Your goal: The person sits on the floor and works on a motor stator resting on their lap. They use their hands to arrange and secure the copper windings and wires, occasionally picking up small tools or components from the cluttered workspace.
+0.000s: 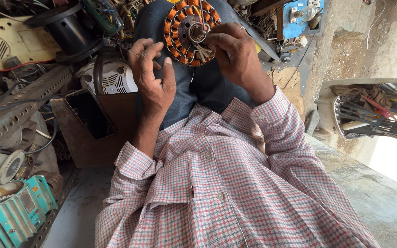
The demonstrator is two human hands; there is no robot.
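A round motor stator [185, 28] with orange copper coils around a metal hub rests on my knee, at the top middle of the view. My right hand [237, 55] grips its right side, thumb near the hub, where thin wire ends stick out. My left hand [153, 73] hovers just left of the stator, fingers curled with the thumb and forefinger pinched together; whether a thin wire is between them is too small to tell. Both sleeves are red-and-white checked.
A dark phone [90, 114] lies on a brown board at the left. Behind it are a white fan housing [113, 80], a black spool [67, 30] and perforated metal angle bars [19, 108]. A teal motor [10, 213] sits at bottom left. A concrete ledge [368, 183] runs along the right.
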